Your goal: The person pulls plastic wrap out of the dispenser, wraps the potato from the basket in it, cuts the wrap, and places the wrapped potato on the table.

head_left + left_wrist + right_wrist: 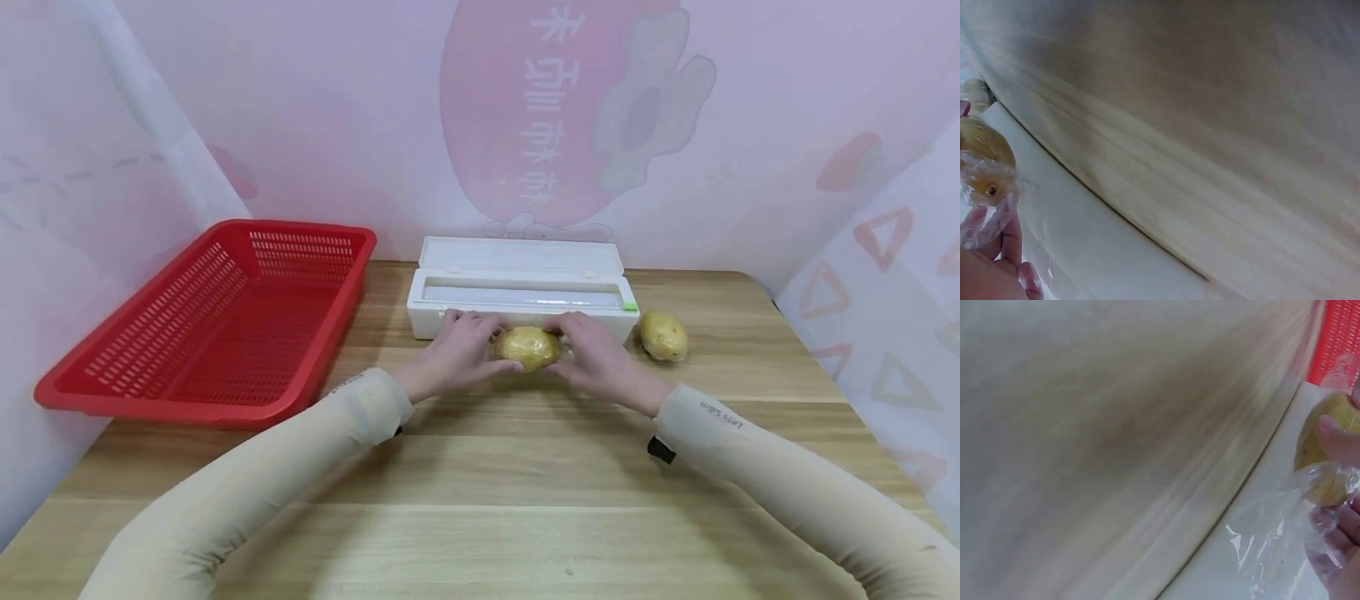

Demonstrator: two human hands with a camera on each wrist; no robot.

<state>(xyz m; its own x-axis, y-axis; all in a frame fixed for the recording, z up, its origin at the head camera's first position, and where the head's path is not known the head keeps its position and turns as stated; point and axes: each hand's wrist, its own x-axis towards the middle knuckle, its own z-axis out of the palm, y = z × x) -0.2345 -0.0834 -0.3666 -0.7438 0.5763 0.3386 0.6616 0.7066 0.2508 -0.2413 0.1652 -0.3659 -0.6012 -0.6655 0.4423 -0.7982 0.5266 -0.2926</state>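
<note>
A yellow potato is held in front of the white box, between both hands. My left hand grips its left end, the thumb along the near side. At the other end, my right hand holds it with curled fingers. Clear plastic wrap covers the potato and bunches around the fingers at its ends; in the right wrist view loose film spreads beside the hand. Another potato, shiny with film, lies to the right of the box.
Behind the hands stands a white cling film box, its lid raised and a film roll inside. A red perforated basket takes up the table's left side. Patterned walls enclose the wooden table.
</note>
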